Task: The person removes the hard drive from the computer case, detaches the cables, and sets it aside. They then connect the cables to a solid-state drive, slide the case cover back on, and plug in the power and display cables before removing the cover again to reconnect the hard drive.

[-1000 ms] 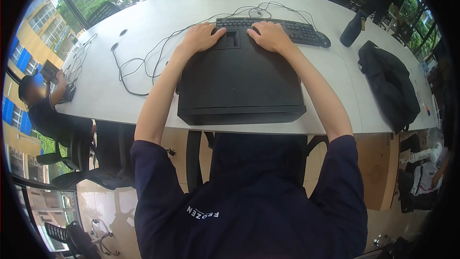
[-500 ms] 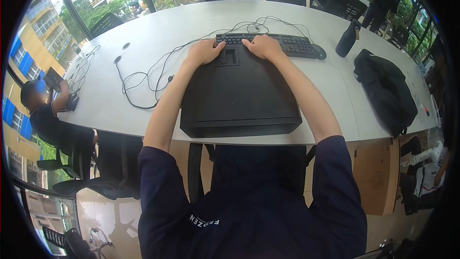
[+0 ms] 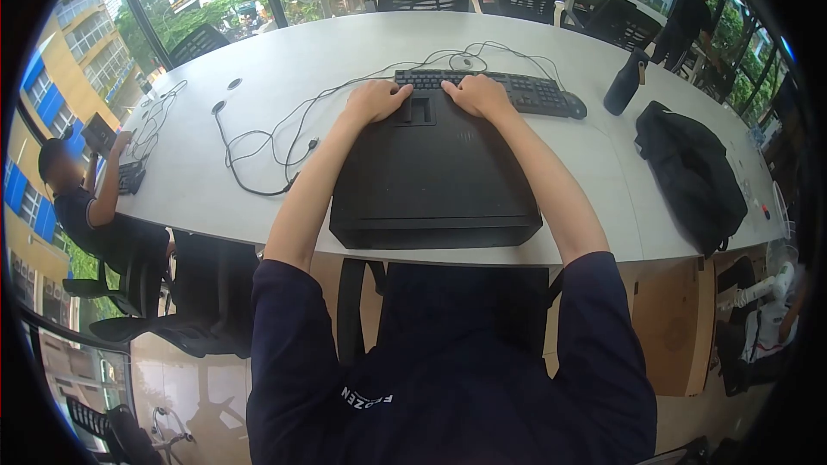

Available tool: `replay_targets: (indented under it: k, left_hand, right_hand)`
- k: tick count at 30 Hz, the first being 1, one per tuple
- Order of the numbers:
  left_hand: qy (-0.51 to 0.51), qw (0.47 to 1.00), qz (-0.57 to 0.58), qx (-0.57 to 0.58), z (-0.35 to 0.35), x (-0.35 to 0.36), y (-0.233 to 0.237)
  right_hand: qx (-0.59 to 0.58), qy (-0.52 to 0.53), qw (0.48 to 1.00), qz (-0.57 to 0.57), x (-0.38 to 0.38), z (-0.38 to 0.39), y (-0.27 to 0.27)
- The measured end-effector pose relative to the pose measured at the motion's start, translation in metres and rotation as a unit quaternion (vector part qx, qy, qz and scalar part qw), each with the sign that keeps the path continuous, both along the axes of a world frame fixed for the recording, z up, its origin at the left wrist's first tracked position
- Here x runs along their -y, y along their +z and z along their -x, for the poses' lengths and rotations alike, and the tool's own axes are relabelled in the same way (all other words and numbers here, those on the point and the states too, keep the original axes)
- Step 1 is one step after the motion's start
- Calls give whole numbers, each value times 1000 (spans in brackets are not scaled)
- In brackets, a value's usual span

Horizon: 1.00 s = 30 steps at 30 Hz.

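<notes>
In the head view, the case (image 3: 435, 174) lies flat at the middle of the frame, near the table's (image 3: 586, 198) front edge, probably there to be within easy reach. The left hand (image 3: 376, 102) and right hand (image 3: 479, 96) sit at its far corners, left and right of the recessed slot (image 3: 419, 110). Each thumb points inward along the far edge; the other fingers are largely hidden beyond it, so I cannot tell whether they grip or only rest. Hands set apart like this would seem to balance the case on both sides.

The keyboard (image 3: 543, 96) lies just beyond, partly hidden by the hands, with the mouse (image 3: 573, 106) at its right end. A dark cable (image 3: 258, 193) loops loosely over the table at centre left, its slack clear of most of the case. The bottle (image 3: 622, 86) stands at upper right and the bag (image 3: 689, 172) slumps below it, both apart from the case, perhaps to leave the arms room.
</notes>
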<state>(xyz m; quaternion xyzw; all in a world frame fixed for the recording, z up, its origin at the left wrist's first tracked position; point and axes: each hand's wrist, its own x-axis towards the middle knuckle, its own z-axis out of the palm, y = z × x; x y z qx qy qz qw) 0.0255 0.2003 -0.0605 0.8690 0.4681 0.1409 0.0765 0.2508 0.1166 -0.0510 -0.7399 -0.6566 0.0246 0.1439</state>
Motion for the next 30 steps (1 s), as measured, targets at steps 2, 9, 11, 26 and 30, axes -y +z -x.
replay_targets:
  k: [2, 9, 11, 26, 30]
  left_hand:
    - [5, 1000, 13, -13, 0, 2, 1]
    - [-2, 1000, -1, -6, -1, -2, -2]
    - [-2, 1000, 2, -8, 0, -1, -1]
    - [7, 1000, -4, 8, -1, 6, 7]
    - [7, 999, 9, 30, -1, 4, 2]
  right_hand:
    - [-7, -3, 1000, -11, -3, -1, -5]
    - [-19, -7, 999, -26, -3, -1, -4]
    - [-15, -4, 1000, -25, -3, 0, -4]
    - [-24, -14, 1000, -11, -11, -3, -1]
    - [-34, -7, 999, -10, -10, -5, -4]
